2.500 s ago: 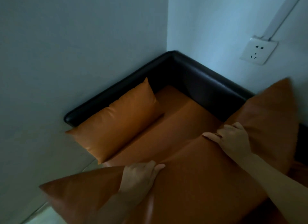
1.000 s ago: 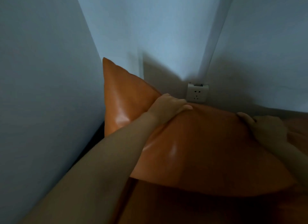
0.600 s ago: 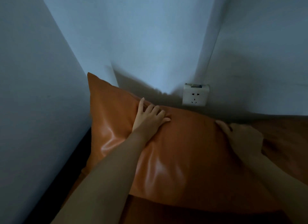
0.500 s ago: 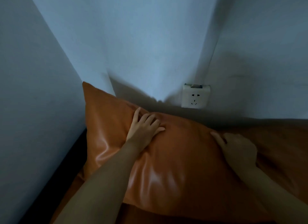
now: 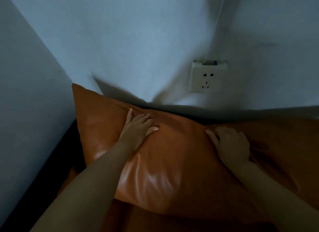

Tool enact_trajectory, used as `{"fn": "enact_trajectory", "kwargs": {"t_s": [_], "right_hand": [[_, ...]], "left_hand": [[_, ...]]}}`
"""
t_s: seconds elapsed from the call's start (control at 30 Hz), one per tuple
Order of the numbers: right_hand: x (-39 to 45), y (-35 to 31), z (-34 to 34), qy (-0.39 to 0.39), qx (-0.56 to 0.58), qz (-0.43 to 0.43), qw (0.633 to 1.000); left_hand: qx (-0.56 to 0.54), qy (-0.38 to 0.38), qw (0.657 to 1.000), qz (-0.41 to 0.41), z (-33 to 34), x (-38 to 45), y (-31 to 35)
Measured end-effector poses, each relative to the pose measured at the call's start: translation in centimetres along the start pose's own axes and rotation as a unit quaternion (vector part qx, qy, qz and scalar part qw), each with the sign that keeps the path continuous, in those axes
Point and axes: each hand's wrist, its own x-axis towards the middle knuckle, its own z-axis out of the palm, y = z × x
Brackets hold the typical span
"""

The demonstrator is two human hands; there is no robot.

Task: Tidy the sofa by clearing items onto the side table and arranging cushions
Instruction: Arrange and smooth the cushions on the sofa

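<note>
In the corner where the two pale walls meet, a large orange cushion stands propped against the dark sofa back, its upper left point rising above the backrest and its long axis running left to right along the rear wall. The left hand lies flat on the cushion's upper middle, fingers spread and straight, pressing into the leather so that it dimples around the palm; this grip is apart, holding nothing. The right hand rests on the cushion's right edge, where it meets a second orange cushion lying just beside it; the fingers look loosely bent over the seam, but the dim light hides whether they pinch the leather, so I cannot tell whether that grip is clamped. A white wall socket sits above and between the hands. The cushion lies directly ahead of and under both hands, the left nearer its centre, the right at its end. Judging from this, the step in hand is seating the cushion into the corner, and any further nudge would run along its long axis.
</note>
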Motion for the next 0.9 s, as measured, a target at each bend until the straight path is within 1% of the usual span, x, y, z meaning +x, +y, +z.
{"fn": "enact_trajectory", "kwargs": {"t_s": [0.07,0.13,0.17,0.23,0.3,0.33,0.37,0.4,0.47,0.5,0.57,0.67,0.77,0.9], "right_hand": [[-1.4,-0.9,-1.5,0.012,0.033,-0.009,0.999],[-3.9,-2.2,-3.2,-0.012,0.076,-0.041,0.996],[-5.5,-2.8,-3.9,-0.032,0.079,-0.069,0.994],[-8.7,-3.6,-4.5,-0.087,0.048,-0.120,0.988],[-10.3,-3.4,-4.0,-0.148,0.002,-0.129,0.981],[-10.3,-3.3,-3.6,-0.169,-0.018,-0.123,0.978],[-9.8,-3.3,-3.2,-0.184,-0.033,-0.113,0.976],[-9.2,-3.4,-2.9,-0.196,-0.047,-0.105,0.974],[-8.3,-3.6,-2.0,-0.213,-0.064,-0.091,0.971],[-8.0,-3.6,-1.4,-0.218,-0.066,-0.085,0.970],[-7.3,-3.4,-0.1,-0.221,-0.073,-0.073,0.970],[-6.0,-3.3,1.6,-0.209,-0.080,-0.063,0.973],[-5.4,-3.5,2.5,-0.198,-0.086,-0.061,0.975],[-5.9,-3.8,2.5,-0.182,-0.098,-0.064,0.976]], "left_hand": [[0.010,-0.026,0.999,-0.026,-0.3,-0.5,0.4],[0.026,-0.032,0.997,-0.071,-0.8,-0.9,1.2],[0.027,-0.019,0.995,-0.099,-1.1,-1.1,1.8],[0.004,0.041,0.986,-0.160,-2.1,-2.1,3.2],[-0.039,0.097,0.976,-0.193,-3.0,-4.5,4.6],[-0.057,0.100,0.975,-0.190,-3.4,-6.1,5.2],[-0.061,0.081,0.979,-0.175,-3.6,-8.0,5.7],[-0.052,0.046,0.986,-0.154,-3.5,-9.9,6.1],[-0.013,-0.053,0.990,-0.130,-2.9,-12.9,6.2],[0.004,-0.096,0.986,-0.137,-2.6,-13.4,6.1],[0.028,-0.148,0.974,-0.166,-2.1,-12.5,5.6],[0.048,-0.222,0.955,-0.189,-2.0,-9.7,5.2],[0.065,-0.251,0.946,-0.197,-1.6,-8.4,5.0],[0.074,-0.250,0.945,-0.197,-1.3,-8.8,5.2]]}}
